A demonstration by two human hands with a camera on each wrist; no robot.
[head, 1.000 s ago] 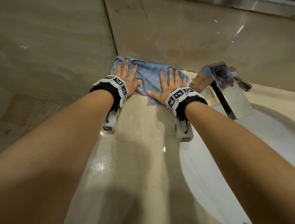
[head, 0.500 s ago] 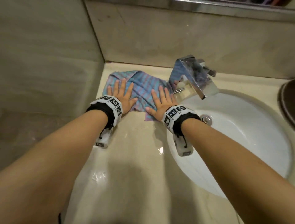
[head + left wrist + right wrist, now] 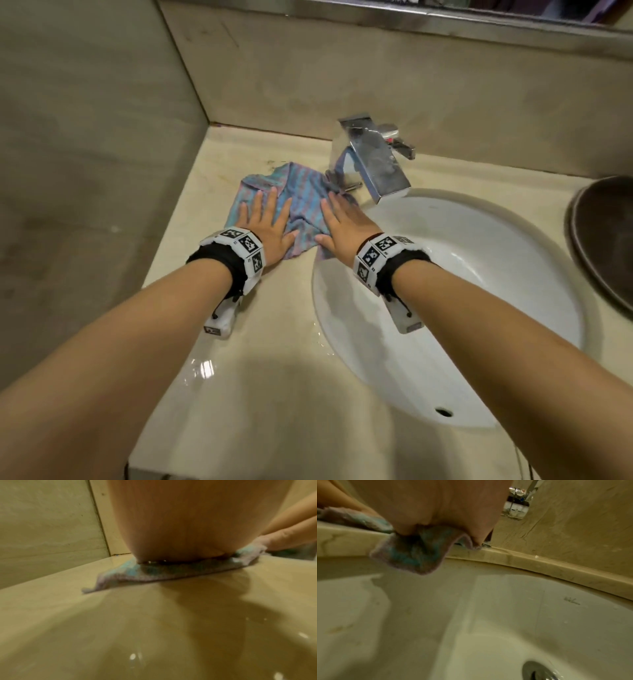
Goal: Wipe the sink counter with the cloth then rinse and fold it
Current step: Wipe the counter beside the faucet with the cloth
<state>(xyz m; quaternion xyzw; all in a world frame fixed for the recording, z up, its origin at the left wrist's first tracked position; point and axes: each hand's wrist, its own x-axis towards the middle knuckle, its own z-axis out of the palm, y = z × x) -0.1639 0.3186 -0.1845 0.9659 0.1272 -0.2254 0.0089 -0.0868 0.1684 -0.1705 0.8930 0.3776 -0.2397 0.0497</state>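
Wall [image 3: 85,171] at far left, close to the wiping zone; left hand [image 3: 265,228] lies flat, fingers straight and spread, palm pressing the cloth [image 3: 301,202] onto the counter [image 3: 274,394], gripping nothing; the left wrist view shows the heel of that hand on the cloth's near edge, a loose corner sticking out leftward; cloth is bunched and creased between the two hands, not spread, on the back-left counter just beside the tap [image 3: 373,161]; right hand [image 3: 346,226] is also flat with straight fingers, pressing the cloth's right part, holding nothing; the right wrist view shows a cloth corner [image 3: 412,555] hanging past the counter lip over the basin [image 3: 479,274]; a dark bowl [image 3: 606,246] sits at far right, well apart.

Risks, judged: since neither hand grips, the cloth can slip out from under a palm on the wet, glossy counter and one hand ends up wiping bare stone; the bunching means patchy contact, so streaks are likely left; the overhanging corner could drag more cloth into the basin if the right hand pushes rightward; right fingertips are near the tap base, so a forward stroke may jam the cloth or knuckles against it; the dark grime near the back wall probably gets missed if strokes stay short; water pooled near the front edge may get pushed off the counter.
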